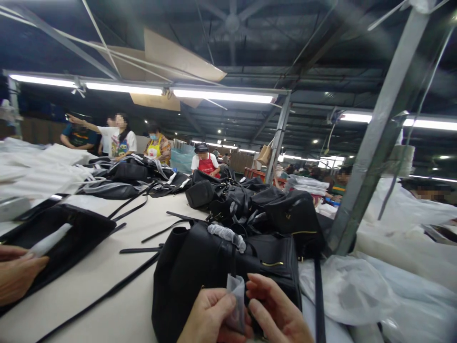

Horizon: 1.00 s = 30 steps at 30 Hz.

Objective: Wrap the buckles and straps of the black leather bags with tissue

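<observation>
Cream worktable (100, 267): steady pinch first

At left, a co-worker's hand (23, 281) overlaps a flat black bag (85, 233). Rightward rests a bulky leather-look bag (178, 286); before it, the left hand (209, 312) pinches a translucent wrapping sheet (235, 286) — the right hand (276, 309) half open, just beside. Firm pinch, gentle smoothing — likely tidiest.

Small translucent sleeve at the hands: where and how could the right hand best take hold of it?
Probably pinch the sleeve at its upper right edge, the right hand coming from the right: the left hand has its thumb on the left side, while the thin upper part sticks up uncovered.
</observation>
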{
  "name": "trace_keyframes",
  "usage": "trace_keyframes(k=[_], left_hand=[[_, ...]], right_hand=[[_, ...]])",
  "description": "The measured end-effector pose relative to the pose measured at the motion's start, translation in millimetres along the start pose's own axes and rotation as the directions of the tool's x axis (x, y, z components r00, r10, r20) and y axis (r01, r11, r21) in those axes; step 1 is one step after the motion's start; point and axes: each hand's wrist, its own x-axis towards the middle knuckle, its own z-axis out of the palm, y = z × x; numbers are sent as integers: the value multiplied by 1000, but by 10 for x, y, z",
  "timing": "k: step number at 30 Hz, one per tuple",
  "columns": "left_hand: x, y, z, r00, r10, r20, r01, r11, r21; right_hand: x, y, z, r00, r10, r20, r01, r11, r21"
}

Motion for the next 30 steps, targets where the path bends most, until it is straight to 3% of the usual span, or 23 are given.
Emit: trace_keyframes(k=[2,4,8,10,13,15,17,19,22,24,30], left_hand=[[-41,-13,-33,996,85,-31,-79,985,152],[-86,-18,-79,984,168,-59,-139,932,334],[-166,0,-163,984,175,-25,-142,867,478],[-192,18,-191,980,200,-24,-156,827,540],[-216,41,-220,974,225,-33,-160,783,601],[-223,47,-237,976,209,-58,-141,814,563],[-220,42,-253,980,182,-79,-121,862,492],[-209,28,-267,984,160,-78,-112,898,425],[-187,-4,-278,988,143,-57,-111,919,377],[-182,-20,-275,991,127,-48,-100,924,369],[-217,-9,-214,991,108,-78,-76,940,333]], right_hand=[[108,10,103,969,187,162,-205,974,101],[160,28,175,917,279,286,-336,926,173],[202,36,256,913,271,306,-353,901,254],[236,4,272,885,311,346,-413,868,277],[302,-105,230,827,412,383,-550,735,397],[329,-181,166,842,434,321,-539,651,534],[327,-209,111,876,413,250,-479,676,561],[296,-165,101,888,379,260,-458,773,439],[232,-27,183,855,337,395,-450,860,240],[208,48,269,843,341,417,-450,872,195],[256,19,485,892,364,267,-418,890,181]])
